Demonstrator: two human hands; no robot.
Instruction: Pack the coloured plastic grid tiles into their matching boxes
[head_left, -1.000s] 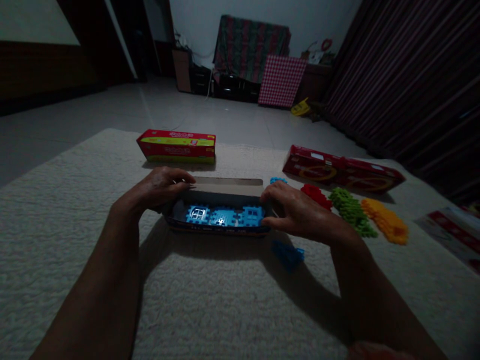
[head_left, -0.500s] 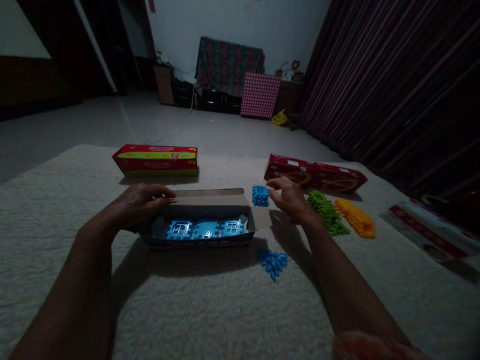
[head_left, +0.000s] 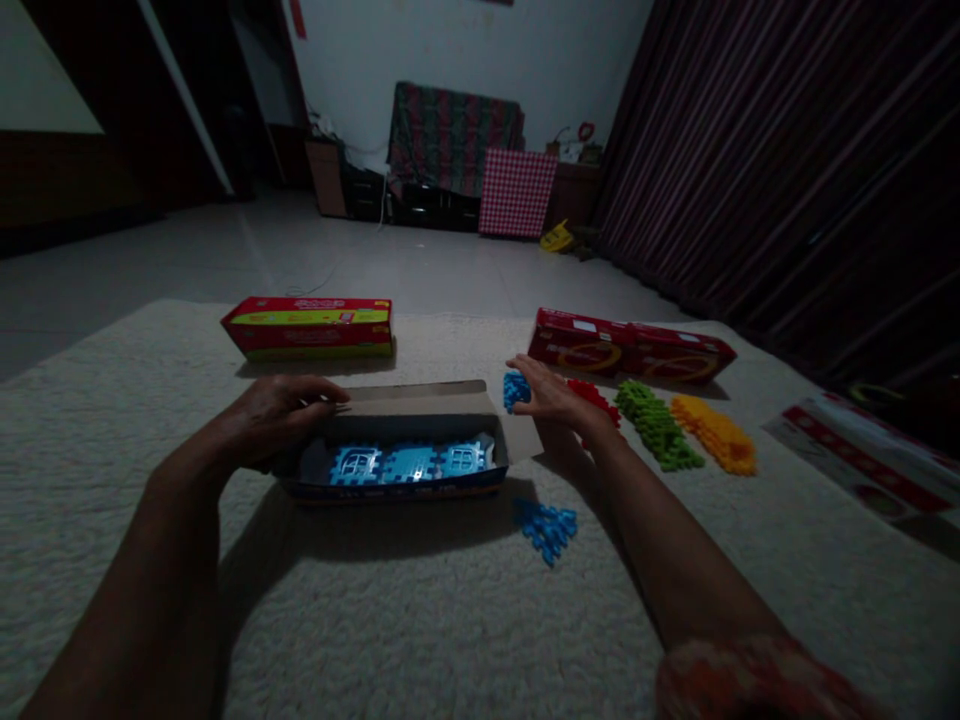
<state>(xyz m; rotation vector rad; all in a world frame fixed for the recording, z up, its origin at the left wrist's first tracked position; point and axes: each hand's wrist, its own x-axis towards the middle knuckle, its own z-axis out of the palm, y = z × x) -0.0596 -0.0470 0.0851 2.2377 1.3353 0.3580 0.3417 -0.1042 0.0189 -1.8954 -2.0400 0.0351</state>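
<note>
A long open cardboard box [head_left: 397,492] lies before me, holding blue building blocks [head_left: 409,464] with window shapes and toothed edges. My left hand [head_left: 289,410] is closed on the box's left end, thumb and fingers at its raised back flap [head_left: 412,398]. Just beyond the right end stands a stack of blue building blocks [head_left: 515,390]. My right hand [head_left: 549,392] is around that stack, fingers on the far side and thumb on the near side; the palm hides part of it. A loose pile of darker blue pieces [head_left: 547,528] lies nearer me.
Right of my right hand lie red pieces [head_left: 594,396], green pieces [head_left: 656,425] and orange pieces [head_left: 712,432]. Dark red boxes [head_left: 630,347] stand behind them. A red and yellow box [head_left: 311,328] is at the back left. Farther right sits a white and red box [head_left: 862,455].
My right hand has moved left and closed in around the blue stack, uncovering the red pieces behind it. My left hand keeps its place on the box.
</note>
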